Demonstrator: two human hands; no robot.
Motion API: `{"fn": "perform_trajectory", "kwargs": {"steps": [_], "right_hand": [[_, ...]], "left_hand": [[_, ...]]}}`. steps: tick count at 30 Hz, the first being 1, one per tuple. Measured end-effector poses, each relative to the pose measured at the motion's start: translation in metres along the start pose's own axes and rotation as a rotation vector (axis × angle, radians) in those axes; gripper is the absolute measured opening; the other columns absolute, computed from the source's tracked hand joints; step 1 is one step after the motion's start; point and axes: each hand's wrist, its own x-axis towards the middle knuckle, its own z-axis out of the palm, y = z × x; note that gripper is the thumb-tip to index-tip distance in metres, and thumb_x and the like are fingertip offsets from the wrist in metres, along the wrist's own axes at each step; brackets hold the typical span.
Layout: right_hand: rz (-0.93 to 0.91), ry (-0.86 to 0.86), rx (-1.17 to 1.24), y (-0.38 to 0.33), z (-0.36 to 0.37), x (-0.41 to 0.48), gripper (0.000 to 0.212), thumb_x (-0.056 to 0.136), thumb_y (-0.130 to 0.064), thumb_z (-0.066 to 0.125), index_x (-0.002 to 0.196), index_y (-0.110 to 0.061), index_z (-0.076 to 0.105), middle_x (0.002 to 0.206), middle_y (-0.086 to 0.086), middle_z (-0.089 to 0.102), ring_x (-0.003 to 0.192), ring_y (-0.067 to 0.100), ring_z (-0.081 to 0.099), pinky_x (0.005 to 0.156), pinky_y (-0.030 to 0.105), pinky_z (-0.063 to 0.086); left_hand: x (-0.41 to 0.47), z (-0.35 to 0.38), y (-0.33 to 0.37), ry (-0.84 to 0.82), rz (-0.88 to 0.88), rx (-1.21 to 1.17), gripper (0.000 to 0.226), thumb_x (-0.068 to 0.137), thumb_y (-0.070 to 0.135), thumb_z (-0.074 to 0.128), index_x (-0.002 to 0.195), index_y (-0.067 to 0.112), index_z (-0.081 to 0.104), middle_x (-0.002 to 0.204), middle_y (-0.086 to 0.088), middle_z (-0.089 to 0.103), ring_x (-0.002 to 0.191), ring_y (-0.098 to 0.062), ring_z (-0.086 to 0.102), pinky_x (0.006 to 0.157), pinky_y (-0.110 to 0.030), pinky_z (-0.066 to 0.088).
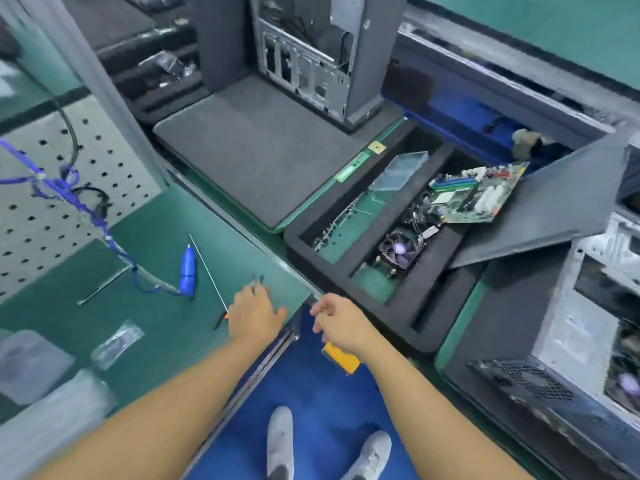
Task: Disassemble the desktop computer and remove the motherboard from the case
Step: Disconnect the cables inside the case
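the right hand [341,323], at 5 o'clock, curls its fingers round a yellow-handled tool [341,360]. its tip is hidden, so i cannot tell what kind of tool it is. the left hand [254,315], near 6 o'clock, lies palm down on the green mat [156,220], fingers spread and fairly straight, tips at some small dark bits [258,280]. it seems to hold nothing. the computer case [311,53] stands upright at 12 o'clock on a grey foam pad [256,150], open side toward the camera and well apart from both hands. whether a board sits inside is unclear.

this looks like a pick of tool and parts before work on the case. to do it well, lift the bits with the fingertips rather than sweep them toward the mat's near edge at the right. laying the case flat on the pad would likely make its screws easier to reach.

the black foam tray [429,306] at 2 o'clock has long compartments. the farther one holds a clear plastic box [401,169] and thin metal strips [341,216]. the nearer one holds a motherboard [478,195], tilted against the rim, and closer in, a second board [398,252] with a cooler fan.
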Motion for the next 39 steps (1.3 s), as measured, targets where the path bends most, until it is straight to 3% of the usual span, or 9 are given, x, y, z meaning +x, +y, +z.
{"fn": "perform_trajectory", "kwargs": {"steps": [4,7,13,19,23,27,33,36,39], "right_hand": [[0.065,-0.054,0.033,-0.003,0.034,0.005,0.018,0.089,-0.012,0.042,0.092,-0.024,0.055,0.082,-0.001,0.066,0.058,0.011,0.053,0.045,0.020,0.037],[0.080,-0.059,0.017,0.000,0.041,0.004,0.020,0.087,-0.013,0.041,0.092,-0.026,0.056,0.079,-0.005,0.066,0.060,0.011,0.054,0.046,0.018,0.037],[0.110,-0.035,-0.002,0.008,0.043,0.003,0.022,0.091,-0.012,0.040,0.094,-0.025,0.057,0.080,-0.005,0.067,0.062,0.011,0.054,0.049,0.018,0.039],[0.112,-0.052,0.033,0.004,0.050,0.004,0.021,0.091,-0.015,0.041,0.092,-0.027,0.057,0.081,-0.006,0.067,0.064,0.012,0.055,0.051,0.020,0.041],[0.096,-0.053,0.044,-0.003,0.050,0.007,0.021,0.090,-0.017,0.041,0.093,-0.028,0.058,0.078,-0.009,0.067,0.063,0.010,0.057,0.052,0.020,0.042],[0.091,-0.050,0.049,-0.005,0.051,0.008,0.023,0.088,-0.016,0.040,0.095,-0.026,0.060,0.076,-0.010,0.068,0.060,0.008,0.056,0.047,0.016,0.041],[0.093,-0.061,0.067,-0.008,0.057,0.012,0.021,0.089,-0.016,0.042,0.094,-0.025,0.061,0.080,-0.006,0.069,0.059,0.007,0.056,0.049,0.016,0.044],[0.083,-0.059,0.087,-0.010,0.056,0.012,0.022,0.088,-0.015,0.042,0.095,-0.023,0.061,0.080,-0.005,0.069,0.058,0.008,0.055,0.050,0.016,0.044],[0.074,-0.043,0.141,-0.014,0.051,0.013,0.020,0.090,-0.014,0.044,0.101,-0.021,0.059,0.085,-0.002,0.067,0.062,0.011,0.055,0.055,0.020,0.046]], "left_hand": [[0.023,0.007,-0.029,-0.059,-0.148,0.288,0.109,0.070,0.089,0.048,0.143,0.009,0.035,0.143,-0.008,0.044,0.133,-0.026,0.035,0.106,-0.043,0.031],[0.034,0.016,-0.037,-0.137,-0.158,0.469,0.127,0.062,0.099,0.036,0.148,0.005,0.029,0.146,-0.008,0.041,0.136,-0.028,0.031,0.108,-0.046,0.026],[0.040,0.035,-0.042,-0.148,-0.161,0.651,0.131,0.061,0.098,0.034,0.147,-0.001,0.027,0.143,-0.015,0.039,0.133,-0.036,0.032,0.110,-0.048,0.023],[0.050,0.030,-0.056,-0.120,-0.124,0.673,0.103,0.065,0.085,0.043,0.133,0.008,0.047,0.123,-0.008,0.052,0.115,-0.029,0.042,0.097,-0.041,0.031],[0.058,0.022,-0.066,-0.130,-0.176,0.477,0.092,0.057,0.086,0.044,0.117,0.016,0.053,0.113,-0.003,0.055,0.108,-0.024,0.046,0.086,-0.038,0.032],[0.071,0.014,-0.074,-0.071,-0.228,0.080,0.078,0.051,0.073,0.059,0.102,0.015,0.050,0.104,-0.001,0.055,0.109,-0.028,0.052,0.084,-0.040,0.036],[0.072,0.001,-0.078,-0.062,-0.206,-0.504,0.074,0.050,0.059,0.068,0.109,0.019,0.048,0.104,-0.001,0.057,0.104,-0.028,0.053,0.091,-0.043,0.042],[0.066,-0.008,-0.069,-0.116,-0.157,-0.903,0.076,0.060,0.056,0.071,0.122,0.021,0.042,0.116,-0.001,0.055,0.109,-0.024,0.057,0.096,-0.042,0.045],[0.062,-0.022,-0.049,-0.205,-0.094,-1.244,0.049,0.082,0.040,0.069,0.117,0.017,0.044,0.108,-0.007,0.061,0.101,-0.024,0.063,0.098,-0.046,0.049]]}}
